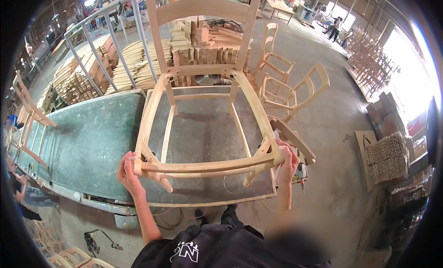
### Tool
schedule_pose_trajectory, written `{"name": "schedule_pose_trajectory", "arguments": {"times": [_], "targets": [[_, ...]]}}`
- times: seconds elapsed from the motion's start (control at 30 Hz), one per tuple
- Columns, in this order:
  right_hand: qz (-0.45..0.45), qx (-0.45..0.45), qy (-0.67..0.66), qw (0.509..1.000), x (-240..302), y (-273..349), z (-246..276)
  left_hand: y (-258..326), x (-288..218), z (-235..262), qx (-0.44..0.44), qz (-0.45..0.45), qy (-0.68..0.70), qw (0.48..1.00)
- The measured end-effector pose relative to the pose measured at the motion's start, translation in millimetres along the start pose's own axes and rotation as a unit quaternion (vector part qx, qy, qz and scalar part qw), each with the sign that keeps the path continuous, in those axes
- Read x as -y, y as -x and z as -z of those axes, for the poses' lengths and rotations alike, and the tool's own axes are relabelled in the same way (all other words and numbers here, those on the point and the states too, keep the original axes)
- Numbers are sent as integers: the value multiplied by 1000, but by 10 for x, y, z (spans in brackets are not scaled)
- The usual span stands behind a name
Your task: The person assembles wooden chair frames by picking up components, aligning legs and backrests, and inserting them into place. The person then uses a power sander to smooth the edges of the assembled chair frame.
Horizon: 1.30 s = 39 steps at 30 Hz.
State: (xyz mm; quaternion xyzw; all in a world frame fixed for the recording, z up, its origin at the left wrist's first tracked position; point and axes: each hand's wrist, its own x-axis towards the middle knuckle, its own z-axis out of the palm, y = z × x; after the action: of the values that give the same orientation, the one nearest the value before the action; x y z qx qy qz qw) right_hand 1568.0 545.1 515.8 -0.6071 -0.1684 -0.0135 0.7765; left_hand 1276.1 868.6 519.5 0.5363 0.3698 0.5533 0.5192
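A bare wooden chair frame (207, 168) without a seat panel stands upright in front of me. Its backrest points away and its front rail is nearest to me. My left hand (128, 173) is closed around the front left corner of the seat frame. At the opposite front corner, my right hand (289, 162) grips the rail end with fingers bent over it. Beneath the chair lies a grey worktop (203, 134) with a light wooden edge. Dark fastener spots show at the rear joints.
Left is a green table (92, 143) with another chair frame (34, 115) and a co-worker's arm beside it. Behind are metal rails (115, 44) and stacked timber (134, 60). Chair frames (295, 92) stand right, near a power tool (301, 172). Cables lie on the floor.
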Motion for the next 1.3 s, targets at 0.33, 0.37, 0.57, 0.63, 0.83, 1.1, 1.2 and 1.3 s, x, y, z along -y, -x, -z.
{"name": "schedule_pose_trajectory", "arguments": {"times": [0.33,0.37,0.57,0.63,0.83,1.1,1.2,1.3], "targets": [[128,-18,40,991,-618,284,-14,126,506,114,113,-29,80,990],[202,-19,112,973,-748,307,-19,123,727,219,157,-31,6,987],[211,-17,266,940,-1905,181,510,-58,1734,331,235,-4,27,972],[198,-36,261,944,-1939,-68,420,-148,1912,245,222,-6,2,975],[58,7,199,978,-2155,-482,237,-440,2478,-100,167,-26,-60,984],[106,1,289,951,-2460,-506,154,-264,2676,-256,201,-13,-67,977],[147,28,287,946,-2337,-840,44,-281,2772,-415,168,39,-58,983],[123,45,221,966,-2470,-1296,-94,-398,2768,-762,146,39,0,989]]}}
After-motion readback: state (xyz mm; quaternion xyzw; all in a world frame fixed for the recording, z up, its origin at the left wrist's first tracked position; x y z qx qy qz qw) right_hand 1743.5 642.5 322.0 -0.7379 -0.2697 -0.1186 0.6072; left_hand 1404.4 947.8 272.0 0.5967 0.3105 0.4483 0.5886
